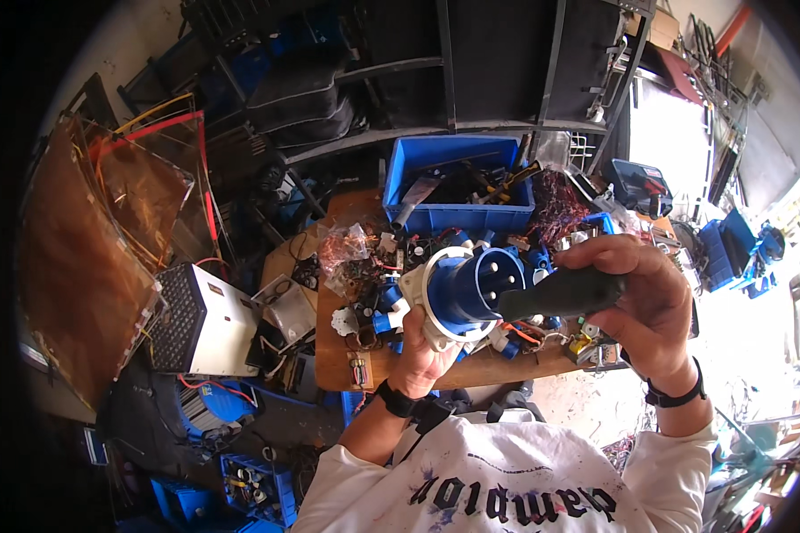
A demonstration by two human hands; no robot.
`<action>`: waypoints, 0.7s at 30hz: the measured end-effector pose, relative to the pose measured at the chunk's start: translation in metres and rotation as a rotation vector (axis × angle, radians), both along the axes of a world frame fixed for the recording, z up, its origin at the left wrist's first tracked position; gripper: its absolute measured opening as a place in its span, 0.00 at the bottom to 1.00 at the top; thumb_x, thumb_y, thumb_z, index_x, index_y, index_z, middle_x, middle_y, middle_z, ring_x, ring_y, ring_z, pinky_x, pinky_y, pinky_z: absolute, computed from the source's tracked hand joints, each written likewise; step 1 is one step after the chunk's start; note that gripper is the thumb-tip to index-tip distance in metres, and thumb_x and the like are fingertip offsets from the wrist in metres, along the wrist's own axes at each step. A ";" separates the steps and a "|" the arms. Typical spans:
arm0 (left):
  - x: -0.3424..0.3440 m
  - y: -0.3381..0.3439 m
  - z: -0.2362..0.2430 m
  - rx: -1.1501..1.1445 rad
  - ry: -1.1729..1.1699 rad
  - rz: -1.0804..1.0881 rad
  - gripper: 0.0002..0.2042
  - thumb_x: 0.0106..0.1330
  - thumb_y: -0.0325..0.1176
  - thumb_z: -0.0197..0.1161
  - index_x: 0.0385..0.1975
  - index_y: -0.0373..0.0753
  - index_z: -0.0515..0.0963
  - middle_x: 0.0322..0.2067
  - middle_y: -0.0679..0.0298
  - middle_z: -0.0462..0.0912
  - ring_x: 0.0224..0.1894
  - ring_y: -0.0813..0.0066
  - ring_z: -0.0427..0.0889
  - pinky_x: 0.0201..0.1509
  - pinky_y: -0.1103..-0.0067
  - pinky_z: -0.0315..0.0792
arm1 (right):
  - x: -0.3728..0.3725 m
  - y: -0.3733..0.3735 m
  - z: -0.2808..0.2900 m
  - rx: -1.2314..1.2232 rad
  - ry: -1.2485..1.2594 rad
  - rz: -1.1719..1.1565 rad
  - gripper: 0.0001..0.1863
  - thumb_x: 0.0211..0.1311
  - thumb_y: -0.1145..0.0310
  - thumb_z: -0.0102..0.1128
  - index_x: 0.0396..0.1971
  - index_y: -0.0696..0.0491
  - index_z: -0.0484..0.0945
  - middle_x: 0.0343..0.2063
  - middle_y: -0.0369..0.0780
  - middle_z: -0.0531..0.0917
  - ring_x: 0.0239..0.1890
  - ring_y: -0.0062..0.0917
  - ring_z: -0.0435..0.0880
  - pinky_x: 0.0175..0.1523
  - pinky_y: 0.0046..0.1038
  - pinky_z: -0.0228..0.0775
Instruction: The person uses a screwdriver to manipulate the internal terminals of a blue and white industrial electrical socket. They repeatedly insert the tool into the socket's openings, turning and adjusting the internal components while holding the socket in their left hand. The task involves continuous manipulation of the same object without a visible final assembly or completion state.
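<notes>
Above the bench I hold up a blue industrial power plug with a cream-white flange and several metal pins inside its round collar. My left hand is closed on its flange from below. A dark, handle-shaped tool lies between the thumb and fingers of my right hand. Its narrow end reaches the rim of the plug's collar; I cannot tell whether they touch. The tool's kind does not show clearly.
A wooden bench carries loose plugs, wires and small parts. On its far side stands a blue crate of tools, beside a heap of dark red wire. Left of the bench is a white metal box; a blue bin sits lower left.
</notes>
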State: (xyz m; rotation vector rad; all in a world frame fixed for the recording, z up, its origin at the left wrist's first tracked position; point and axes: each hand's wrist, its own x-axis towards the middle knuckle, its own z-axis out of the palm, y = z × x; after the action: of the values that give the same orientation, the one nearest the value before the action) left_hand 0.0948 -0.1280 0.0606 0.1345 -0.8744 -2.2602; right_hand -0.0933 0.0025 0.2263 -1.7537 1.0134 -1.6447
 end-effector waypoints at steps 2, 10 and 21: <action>0.000 0.000 0.000 0.036 0.089 -0.059 0.47 0.58 0.67 0.60 0.70 0.41 0.56 0.65 0.55 0.67 0.64 0.58 0.71 0.66 0.54 0.69 | 0.007 -0.002 0.003 0.032 -0.026 -0.021 0.27 0.51 0.87 0.60 0.55 0.63 0.71 0.52 0.49 0.76 0.58 0.36 0.76 0.61 0.33 0.68; 0.002 -0.001 -0.001 0.013 0.097 -0.018 0.45 0.59 0.65 0.61 0.70 0.42 0.57 0.64 0.55 0.68 0.64 0.59 0.72 0.66 0.54 0.69 | 0.010 -0.001 -0.015 -0.038 0.202 -0.408 0.34 0.47 0.74 0.76 0.56 0.63 0.70 0.51 0.47 0.77 0.55 0.31 0.78 0.59 0.30 0.70; 0.001 -0.004 -0.003 0.080 0.014 -0.033 0.48 0.57 0.70 0.57 0.70 0.42 0.56 0.65 0.51 0.66 0.63 0.51 0.72 0.62 0.51 0.72 | 0.020 -0.010 0.003 -0.009 0.102 -0.171 0.26 0.59 0.81 0.56 0.59 0.65 0.65 0.57 0.53 0.73 0.58 0.36 0.76 0.64 0.35 0.64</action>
State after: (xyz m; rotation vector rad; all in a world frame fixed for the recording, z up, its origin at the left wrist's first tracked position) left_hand 0.0957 -0.1322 0.0578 0.1411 -0.7848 -2.3248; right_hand -0.0729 -0.0070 0.2291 -1.8163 1.2346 -1.6773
